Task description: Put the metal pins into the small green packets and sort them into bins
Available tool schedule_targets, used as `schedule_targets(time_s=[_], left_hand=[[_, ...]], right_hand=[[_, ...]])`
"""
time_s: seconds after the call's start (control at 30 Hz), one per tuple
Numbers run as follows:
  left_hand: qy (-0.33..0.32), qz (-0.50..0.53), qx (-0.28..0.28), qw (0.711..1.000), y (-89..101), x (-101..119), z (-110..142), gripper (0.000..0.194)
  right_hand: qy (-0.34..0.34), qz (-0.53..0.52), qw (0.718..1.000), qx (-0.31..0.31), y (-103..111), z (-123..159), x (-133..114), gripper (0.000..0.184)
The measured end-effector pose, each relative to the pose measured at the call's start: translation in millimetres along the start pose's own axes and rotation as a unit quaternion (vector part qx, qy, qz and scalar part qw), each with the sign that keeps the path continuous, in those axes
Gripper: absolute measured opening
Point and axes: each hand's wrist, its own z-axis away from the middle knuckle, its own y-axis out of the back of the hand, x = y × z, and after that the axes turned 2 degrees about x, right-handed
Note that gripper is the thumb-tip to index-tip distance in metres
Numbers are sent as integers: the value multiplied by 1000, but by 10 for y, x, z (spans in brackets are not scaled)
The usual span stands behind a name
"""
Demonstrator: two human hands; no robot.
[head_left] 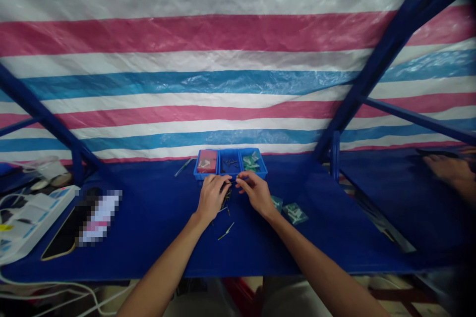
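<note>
My left hand [212, 196] is closed in a pinch just in front of the blue bins, and whatever lies between its fingertips is too small to name. Facing it, my right hand [256, 193] also pinches, with a tiny dark bit at its fingertips that I cannot identify. Beneath and between the hands lies a loose pile of thin metal pieces [225, 202], partly hidden by my left hand. One slim screw-like piece [226, 231] rests apart, nearer to me. Beside my right wrist lie small clear bags [295, 213] with pale and green contents.
Three joined blue bins [206, 177] hold a red packet, dark thin pieces and green bags. A thin clear packet [183, 167] lies left of them. A phone [69, 230] and power strip [44, 223] are at left. Blue posts [334, 153] frame the table; another person's hand [448, 168] is at right.
</note>
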Motion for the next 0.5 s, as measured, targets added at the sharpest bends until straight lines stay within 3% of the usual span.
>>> schedule_targets(time_s=[0.1, 0.3, 0.5], left_hand=[[-2, -15, 2, 1000, 2, -16, -15, 19], [8, -33, 12, 999, -11, -49, -11, 21], [19, -16, 28, 999, 14, -36, -10, 23]], right_hand=[[6, 0, 1000, 21, 17, -23, -7, 33], [-26, -37, 999, -1, 7, -58, -49, 40], [-22, -21, 999, 9, 13, -55, -44, 35]])
